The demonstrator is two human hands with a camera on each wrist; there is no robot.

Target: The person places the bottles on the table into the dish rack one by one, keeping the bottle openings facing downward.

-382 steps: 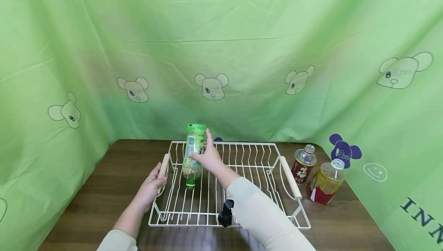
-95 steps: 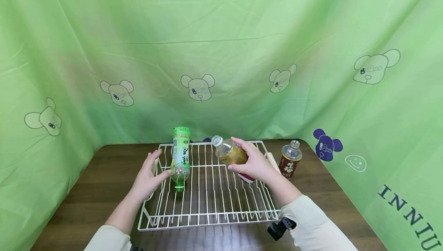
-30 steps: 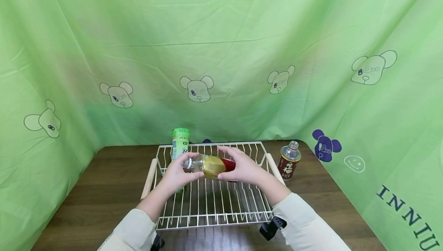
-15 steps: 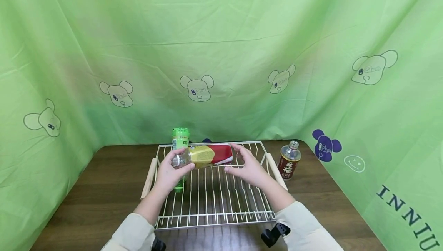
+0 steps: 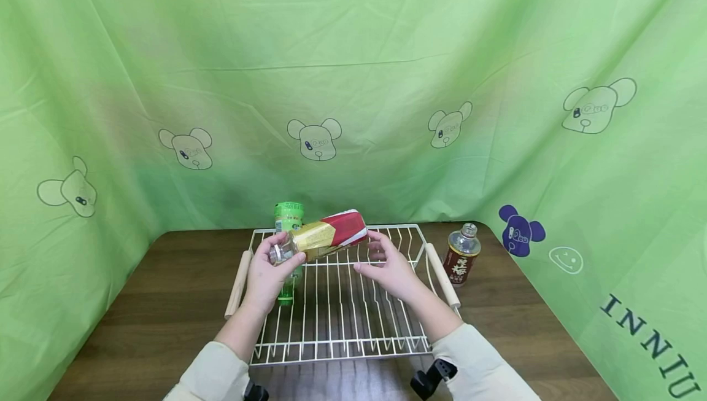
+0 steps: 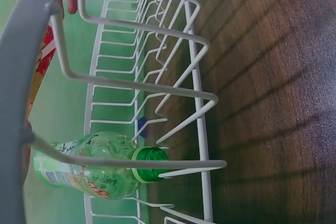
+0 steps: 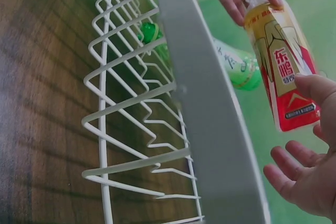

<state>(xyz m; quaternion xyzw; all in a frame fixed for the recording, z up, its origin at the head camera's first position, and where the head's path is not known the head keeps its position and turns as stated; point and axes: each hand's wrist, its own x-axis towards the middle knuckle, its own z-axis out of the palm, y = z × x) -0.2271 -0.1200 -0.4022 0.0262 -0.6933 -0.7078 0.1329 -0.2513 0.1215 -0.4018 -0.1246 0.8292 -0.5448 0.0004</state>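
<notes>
My left hand [image 5: 264, 275] grips the clear neck of a plastic drink bottle [image 5: 331, 234] with a gold and red label. The bottle is tilted above the wire rack [image 7: 205, 103], its base raised toward the right. My right hand [image 5: 394, 271] is beside the base with its fingers spread; in the right wrist view its thumb overlaps the label's edge. A green bottle [image 5: 289, 212] stands neck down in the rack's left side, its middle hidden behind the left hand and the held bottle. Its green cap [image 6: 149, 164] shows between the wires.
The white rack has pale wooden handles [image 5: 442, 275] at both ends and rests on a dark wooden table [image 5: 182, 290]. To its right stands an upright brown-labelled bottle [image 5: 461, 261]. A green patterned cloth [image 5: 375, 88] hangs behind and at both sides.
Over the last second the gold and red bottle has moved left and up, its base tipping upward. My left hand has taken its neck, and the right hand has let go of its body.
</notes>
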